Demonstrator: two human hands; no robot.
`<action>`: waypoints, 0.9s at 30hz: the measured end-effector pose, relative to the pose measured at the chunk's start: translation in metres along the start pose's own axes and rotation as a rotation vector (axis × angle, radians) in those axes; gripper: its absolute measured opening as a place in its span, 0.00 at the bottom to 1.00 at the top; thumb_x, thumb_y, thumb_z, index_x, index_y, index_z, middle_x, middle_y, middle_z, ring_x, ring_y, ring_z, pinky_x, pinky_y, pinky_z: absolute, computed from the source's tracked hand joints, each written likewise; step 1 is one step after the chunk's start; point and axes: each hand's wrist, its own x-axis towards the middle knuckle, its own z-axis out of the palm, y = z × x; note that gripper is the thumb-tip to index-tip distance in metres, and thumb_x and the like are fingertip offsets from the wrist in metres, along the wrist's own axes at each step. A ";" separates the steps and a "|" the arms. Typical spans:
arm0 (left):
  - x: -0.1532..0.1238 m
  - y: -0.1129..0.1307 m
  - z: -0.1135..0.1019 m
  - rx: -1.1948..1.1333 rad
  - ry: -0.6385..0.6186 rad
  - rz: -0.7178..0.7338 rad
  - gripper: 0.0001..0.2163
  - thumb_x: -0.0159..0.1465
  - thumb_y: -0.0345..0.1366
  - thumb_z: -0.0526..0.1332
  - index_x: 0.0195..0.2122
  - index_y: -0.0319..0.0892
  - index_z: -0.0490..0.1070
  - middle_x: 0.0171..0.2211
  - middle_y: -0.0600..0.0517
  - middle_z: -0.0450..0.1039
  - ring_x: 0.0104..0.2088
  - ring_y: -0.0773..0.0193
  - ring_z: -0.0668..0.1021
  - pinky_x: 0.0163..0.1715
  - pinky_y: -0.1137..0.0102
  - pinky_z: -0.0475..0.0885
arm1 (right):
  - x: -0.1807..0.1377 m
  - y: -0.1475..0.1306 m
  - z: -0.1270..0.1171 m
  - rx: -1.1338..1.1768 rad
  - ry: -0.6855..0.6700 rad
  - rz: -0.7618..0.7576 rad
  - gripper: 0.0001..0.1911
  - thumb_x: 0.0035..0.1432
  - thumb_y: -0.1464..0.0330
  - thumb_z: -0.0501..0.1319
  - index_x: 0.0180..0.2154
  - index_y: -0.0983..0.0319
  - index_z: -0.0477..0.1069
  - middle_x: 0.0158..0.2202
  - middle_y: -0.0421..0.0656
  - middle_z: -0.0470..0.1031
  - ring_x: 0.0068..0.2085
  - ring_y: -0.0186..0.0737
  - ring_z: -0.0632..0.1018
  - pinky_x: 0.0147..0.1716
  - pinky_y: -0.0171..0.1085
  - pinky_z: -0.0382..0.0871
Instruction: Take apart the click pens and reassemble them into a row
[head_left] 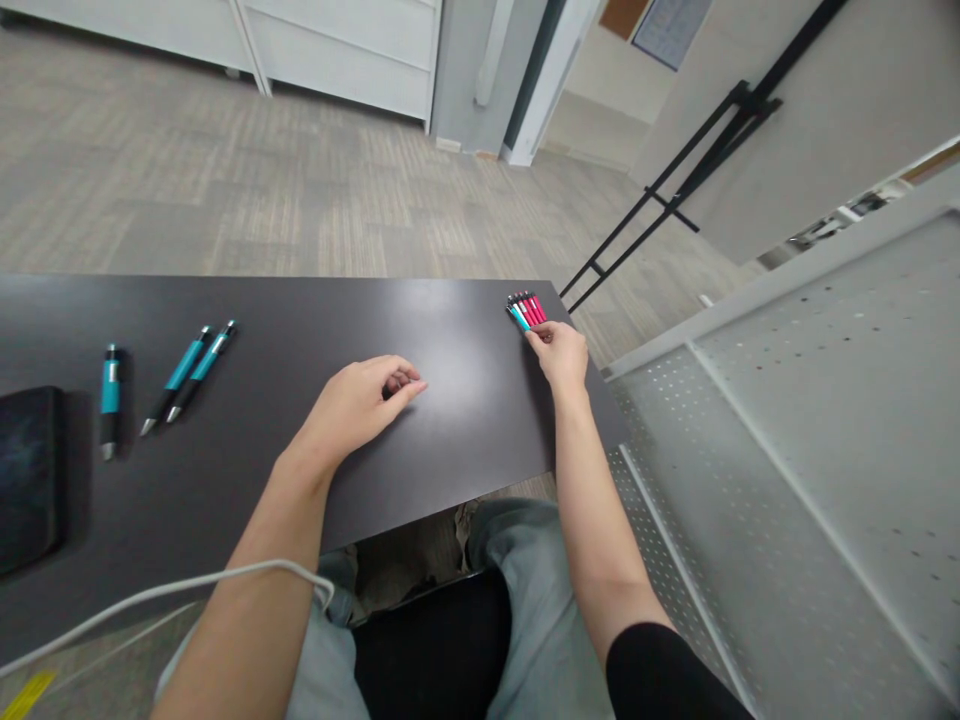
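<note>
At the right end of the dark table, my right hand (561, 352) is closed with its fingertips on a teal pen (518, 317). That pen lies against a row of several red pens (531, 308) near the far right corner. My left hand (373, 398) hovers over the middle of the table, fingers curled and thumb drawn against them, with nothing visible in the pinch. Farther left lie three teal-and-black pens: a single pen (111, 400) and a slanted pair, made up of a left pen (177, 378) and a right pen (202, 370).
A black phone-like device (28, 480) rests at the table's left edge. A white cable (187, 580) crosses my left forearm. Beside the table's right end stands a perforated grey panel (810, 450). White cabinets (345, 50) line the far side of the carpeted floor.
</note>
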 end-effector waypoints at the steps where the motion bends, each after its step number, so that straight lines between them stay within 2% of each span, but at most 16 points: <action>1: 0.000 -0.001 0.000 -0.004 0.006 0.006 0.13 0.67 0.58 0.71 0.38 0.57 0.83 0.38 0.48 0.89 0.38 0.38 0.87 0.44 0.48 0.77 | 0.001 0.001 0.002 0.009 0.008 -0.008 0.09 0.63 0.54 0.75 0.32 0.48 0.85 0.38 0.47 0.89 0.36 0.56 0.84 0.35 0.50 0.76; 7: 0.001 -0.003 0.003 -0.028 0.042 0.070 0.12 0.68 0.57 0.72 0.38 0.57 0.84 0.36 0.49 0.90 0.35 0.41 0.87 0.39 0.51 0.76 | 0.004 0.000 0.009 0.006 -0.007 -0.012 0.09 0.64 0.57 0.76 0.32 0.48 0.82 0.40 0.48 0.85 0.38 0.57 0.84 0.36 0.51 0.77; 15: 0.003 -0.002 0.004 -0.015 0.025 0.025 0.13 0.68 0.58 0.72 0.38 0.56 0.83 0.38 0.47 0.89 0.37 0.39 0.88 0.42 0.49 0.76 | 0.004 0.002 0.016 0.057 0.001 -0.029 0.10 0.63 0.63 0.76 0.32 0.49 0.78 0.41 0.47 0.82 0.41 0.58 0.85 0.41 0.54 0.81; 21: 0.002 -0.005 0.004 -0.019 0.039 0.059 0.11 0.68 0.56 0.72 0.37 0.58 0.83 0.36 0.50 0.89 0.35 0.41 0.87 0.39 0.51 0.76 | 0.003 0.001 0.016 0.065 0.008 -0.019 0.14 0.62 0.65 0.80 0.35 0.49 0.76 0.40 0.45 0.80 0.40 0.56 0.82 0.40 0.52 0.79; 24: 0.002 -0.006 0.003 -0.009 0.055 0.064 0.10 0.69 0.55 0.72 0.37 0.58 0.83 0.36 0.50 0.89 0.34 0.42 0.86 0.39 0.51 0.77 | 0.001 -0.004 0.013 0.057 -0.004 0.005 0.14 0.63 0.63 0.81 0.37 0.49 0.76 0.42 0.45 0.81 0.41 0.57 0.82 0.40 0.51 0.75; 27: 0.001 -0.009 0.000 0.009 0.106 0.072 0.10 0.70 0.54 0.72 0.37 0.57 0.83 0.35 0.49 0.88 0.34 0.43 0.86 0.37 0.52 0.76 | -0.001 -0.010 0.005 0.064 -0.001 -0.006 0.12 0.66 0.57 0.78 0.37 0.49 0.77 0.42 0.47 0.81 0.41 0.59 0.81 0.40 0.51 0.72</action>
